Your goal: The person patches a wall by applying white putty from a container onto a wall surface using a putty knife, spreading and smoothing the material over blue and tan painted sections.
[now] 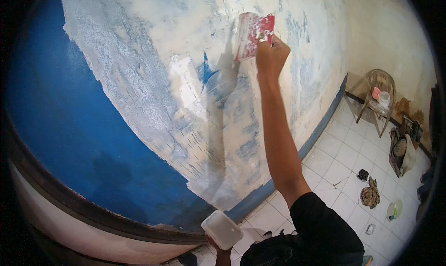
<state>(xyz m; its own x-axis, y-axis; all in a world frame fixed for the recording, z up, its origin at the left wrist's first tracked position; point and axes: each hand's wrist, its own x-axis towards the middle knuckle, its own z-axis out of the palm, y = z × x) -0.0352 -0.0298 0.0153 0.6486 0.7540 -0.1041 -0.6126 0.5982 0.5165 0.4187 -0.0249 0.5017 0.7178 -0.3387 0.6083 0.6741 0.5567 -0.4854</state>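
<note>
My right hand (274,52) grips a red flat spreader (251,34) smeared with white paste, held up at the wall (139,52), where its shadow falls. The wall is coated with patchy white filler over blue paint, with a bare blue band (65,117) on the left and small blue patches showing through. Low at the bottom centre, my left hand (216,245) holds a pale rectangular container (222,226) of smooth paste, partly hiding the fingers.
A dark curved ledge (93,201) edges the lower left. At the right, on white floor tiles (344,150), stand a worn chair (385,78) with a pink item, bags (406,154), crumpled cloths (369,194) and a pale green tub (395,209).
</note>
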